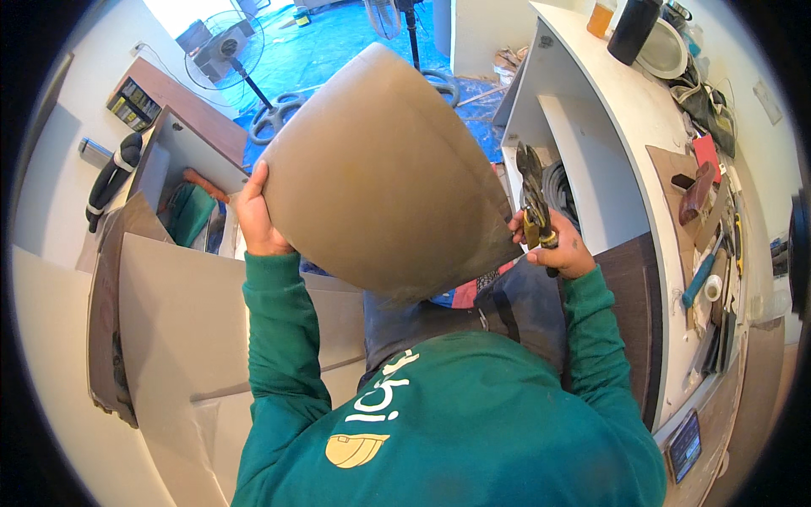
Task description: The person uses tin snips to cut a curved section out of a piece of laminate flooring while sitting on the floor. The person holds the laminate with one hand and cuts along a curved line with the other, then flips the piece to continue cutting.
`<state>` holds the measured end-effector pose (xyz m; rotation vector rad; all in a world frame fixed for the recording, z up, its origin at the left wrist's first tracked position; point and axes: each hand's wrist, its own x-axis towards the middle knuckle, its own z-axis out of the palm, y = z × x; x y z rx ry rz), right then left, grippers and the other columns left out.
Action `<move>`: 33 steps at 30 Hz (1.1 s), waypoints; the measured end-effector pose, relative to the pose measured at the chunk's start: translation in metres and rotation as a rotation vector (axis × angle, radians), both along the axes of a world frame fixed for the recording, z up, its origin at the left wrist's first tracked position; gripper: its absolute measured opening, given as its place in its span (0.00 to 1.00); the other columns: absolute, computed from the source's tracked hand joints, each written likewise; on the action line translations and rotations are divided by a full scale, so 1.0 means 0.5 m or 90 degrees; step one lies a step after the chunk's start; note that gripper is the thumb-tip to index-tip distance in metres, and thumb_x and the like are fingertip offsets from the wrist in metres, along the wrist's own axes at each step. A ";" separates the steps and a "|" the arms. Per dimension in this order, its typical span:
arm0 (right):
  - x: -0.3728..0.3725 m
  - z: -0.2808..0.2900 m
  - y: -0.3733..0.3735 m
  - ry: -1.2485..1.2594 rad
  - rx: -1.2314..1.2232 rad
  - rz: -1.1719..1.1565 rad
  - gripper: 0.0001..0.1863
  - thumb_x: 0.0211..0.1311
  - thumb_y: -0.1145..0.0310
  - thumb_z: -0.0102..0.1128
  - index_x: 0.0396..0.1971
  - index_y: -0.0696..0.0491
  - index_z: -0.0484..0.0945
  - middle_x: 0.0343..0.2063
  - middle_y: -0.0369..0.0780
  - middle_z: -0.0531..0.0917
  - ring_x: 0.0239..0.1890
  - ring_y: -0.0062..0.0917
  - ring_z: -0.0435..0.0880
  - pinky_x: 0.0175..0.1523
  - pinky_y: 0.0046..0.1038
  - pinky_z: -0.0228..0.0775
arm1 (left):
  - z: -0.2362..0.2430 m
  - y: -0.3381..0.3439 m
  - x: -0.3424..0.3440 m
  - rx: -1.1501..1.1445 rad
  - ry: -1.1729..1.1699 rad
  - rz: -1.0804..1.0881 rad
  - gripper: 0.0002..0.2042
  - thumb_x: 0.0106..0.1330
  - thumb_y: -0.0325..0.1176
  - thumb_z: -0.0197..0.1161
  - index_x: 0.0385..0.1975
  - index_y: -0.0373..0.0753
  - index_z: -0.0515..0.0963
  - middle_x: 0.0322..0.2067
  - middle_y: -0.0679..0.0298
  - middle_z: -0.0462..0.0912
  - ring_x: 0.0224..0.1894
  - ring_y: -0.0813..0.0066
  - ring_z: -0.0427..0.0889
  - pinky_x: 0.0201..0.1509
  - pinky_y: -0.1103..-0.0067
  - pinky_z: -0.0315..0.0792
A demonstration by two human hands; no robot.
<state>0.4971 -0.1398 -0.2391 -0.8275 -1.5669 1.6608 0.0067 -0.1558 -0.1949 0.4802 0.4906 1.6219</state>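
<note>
A large brown panel with rounded edges (380, 169), smooth like a covered chair seat or back, is raised in front of my body. My left hand (263, 218) grips its left edge, thumb over the face and the other fingers hidden behind it. At the panel's lower right, my right hand (569, 253) is closed round a pair of pliers (534, 190) with dark jaws pointing up and yellow-and-black handles. The fingertips of that hand come close to the panel's edge; whether they touch it I cannot tell.
On my right runs a white counter (667, 110) with a black bottle (634, 32), a blue-handled tool (703, 275) and a phone (684, 448). Cardboard (182, 296) stands at my left. Beyond, a pedestal fan (226, 51) rises from a blue floor covering (329, 38).
</note>
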 end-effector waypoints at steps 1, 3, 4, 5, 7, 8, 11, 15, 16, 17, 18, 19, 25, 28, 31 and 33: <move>0.000 -0.003 -0.002 0.006 0.012 0.014 0.37 0.48 0.68 0.78 0.61 0.58 0.74 0.49 0.37 0.82 0.50 0.22 0.80 0.60 0.29 0.72 | 0.010 0.012 -0.008 0.012 0.028 0.020 0.21 0.79 0.38 0.51 0.62 0.29 0.72 0.58 0.48 0.81 0.57 0.54 0.83 0.63 0.61 0.76; -0.009 0.007 -0.013 0.010 0.003 0.008 0.39 0.47 0.67 0.78 0.61 0.58 0.73 0.50 0.38 0.82 0.51 0.22 0.79 0.60 0.29 0.72 | 0.030 0.030 -0.028 0.044 0.071 0.034 0.21 0.79 0.38 0.51 0.62 0.29 0.73 0.58 0.49 0.81 0.57 0.55 0.83 0.63 0.62 0.77; -0.014 0.012 -0.019 0.013 -0.001 0.004 0.39 0.46 0.66 0.79 0.61 0.58 0.73 0.51 0.38 0.82 0.51 0.22 0.79 0.60 0.29 0.72 | 0.045 0.038 -0.040 0.067 0.086 0.027 0.21 0.79 0.38 0.52 0.62 0.29 0.73 0.58 0.49 0.81 0.57 0.56 0.83 0.62 0.63 0.77; -0.019 0.012 -0.025 0.029 -0.016 -0.003 0.41 0.45 0.66 0.78 0.62 0.58 0.72 0.51 0.39 0.82 0.51 0.23 0.80 0.60 0.29 0.72 | 0.063 0.047 -0.039 0.091 0.098 0.015 0.21 0.79 0.38 0.52 0.62 0.29 0.73 0.58 0.49 0.81 0.57 0.56 0.83 0.62 0.64 0.78; -0.031 0.006 -0.033 0.064 -0.046 -0.016 0.43 0.42 0.64 0.78 0.62 0.58 0.71 0.52 0.42 0.81 0.51 0.26 0.80 0.60 0.31 0.72 | 0.099 0.050 -0.035 0.132 0.144 0.045 0.20 0.79 0.39 0.53 0.61 0.29 0.74 0.57 0.50 0.82 0.56 0.57 0.84 0.61 0.65 0.78; -0.033 -0.005 -0.032 0.071 -0.042 -0.007 0.43 0.43 0.64 0.78 0.63 0.57 0.70 0.52 0.41 0.81 0.52 0.24 0.80 0.60 0.29 0.71 | 0.114 0.049 -0.036 0.143 0.166 0.059 0.20 0.79 0.39 0.53 0.61 0.30 0.74 0.57 0.50 0.82 0.56 0.58 0.84 0.61 0.65 0.78; -0.049 -0.013 -0.041 0.025 -0.008 -0.046 0.43 0.45 0.63 0.78 0.64 0.57 0.69 0.52 0.40 0.81 0.52 0.23 0.79 0.59 0.28 0.70 | 0.161 0.043 -0.018 0.171 0.217 0.127 0.19 0.79 0.38 0.54 0.60 0.30 0.74 0.55 0.51 0.83 0.55 0.60 0.84 0.60 0.67 0.78; -0.061 0.003 -0.053 0.007 -0.002 0.008 0.43 0.46 0.59 0.82 0.63 0.58 0.73 0.50 0.37 0.82 0.52 0.21 0.78 0.62 0.26 0.68 | 0.199 0.023 -0.004 0.192 0.263 0.192 0.17 0.78 0.36 0.55 0.57 0.31 0.75 0.52 0.53 0.84 0.52 0.63 0.86 0.57 0.70 0.80; -0.060 0.003 -0.053 -0.009 -0.023 0.038 0.42 0.47 0.62 0.83 0.63 0.59 0.73 0.52 0.37 0.81 0.54 0.21 0.78 0.63 0.27 0.68 | 0.201 0.022 0.001 0.194 0.266 0.201 0.16 0.78 0.36 0.55 0.57 0.31 0.75 0.52 0.53 0.84 0.51 0.64 0.86 0.57 0.70 0.80; -0.063 0.003 -0.056 -0.006 0.000 0.041 0.42 0.48 0.64 0.83 0.64 0.59 0.73 0.52 0.37 0.82 0.54 0.21 0.78 0.63 0.27 0.68 | 0.200 0.017 0.008 0.193 0.262 0.192 0.17 0.78 0.36 0.55 0.57 0.31 0.75 0.52 0.53 0.84 0.51 0.64 0.86 0.57 0.71 0.80; -0.070 0.006 -0.061 -0.003 0.023 0.044 0.42 0.48 0.66 0.82 0.64 0.59 0.73 0.52 0.36 0.82 0.55 0.21 0.78 0.63 0.27 0.68 | 0.199 0.011 0.016 0.193 0.258 0.184 0.17 0.78 0.37 0.55 0.57 0.31 0.75 0.52 0.53 0.84 0.51 0.64 0.86 0.57 0.71 0.80; -0.081 0.012 -0.068 0.002 0.044 0.050 0.42 0.49 0.67 0.82 0.65 0.60 0.73 0.52 0.36 0.82 0.55 0.21 0.78 0.63 0.27 0.69 | 0.200 0.000 0.018 0.191 0.257 0.178 0.17 0.78 0.37 0.55 0.57 0.31 0.75 0.51 0.53 0.84 0.51 0.64 0.86 0.57 0.71 0.80; -0.087 0.017 -0.066 -0.020 -0.002 0.051 0.41 0.44 0.54 0.85 0.55 0.62 0.79 0.42 0.33 0.82 0.43 0.18 0.77 0.49 0.24 0.70 | 0.151 -0.019 0.007 0.106 0.198 0.068 0.19 0.77 0.38 0.55 0.59 0.30 0.75 0.53 0.52 0.84 0.52 0.61 0.86 0.59 0.69 0.79; -0.089 0.028 -0.055 -0.034 0.030 0.069 0.41 0.43 0.44 0.84 0.49 0.63 0.81 0.38 0.33 0.82 0.40 0.17 0.75 0.45 0.24 0.70 | 0.132 -0.041 0.032 0.061 0.151 0.045 0.20 0.78 0.38 0.54 0.59 0.28 0.75 0.54 0.50 0.84 0.53 0.58 0.86 0.59 0.67 0.79; -0.098 0.027 -0.044 -0.013 0.059 0.072 0.42 0.43 0.39 0.82 0.44 0.63 0.82 0.33 0.32 0.81 0.37 0.17 0.74 0.41 0.24 0.68 | 0.104 -0.057 0.047 0.022 0.121 0.047 0.20 0.78 0.38 0.53 0.60 0.28 0.74 0.55 0.49 0.83 0.53 0.58 0.85 0.60 0.65 0.79; -0.096 0.025 -0.037 -0.022 0.069 0.067 0.43 0.42 0.37 0.82 0.43 0.63 0.82 0.31 0.32 0.80 0.36 0.17 0.74 0.39 0.25 0.68 | 0.086 -0.066 0.045 0.020 0.119 0.028 0.21 0.78 0.38 0.53 0.61 0.29 0.73 0.56 0.49 0.83 0.54 0.57 0.85 0.60 0.64 0.79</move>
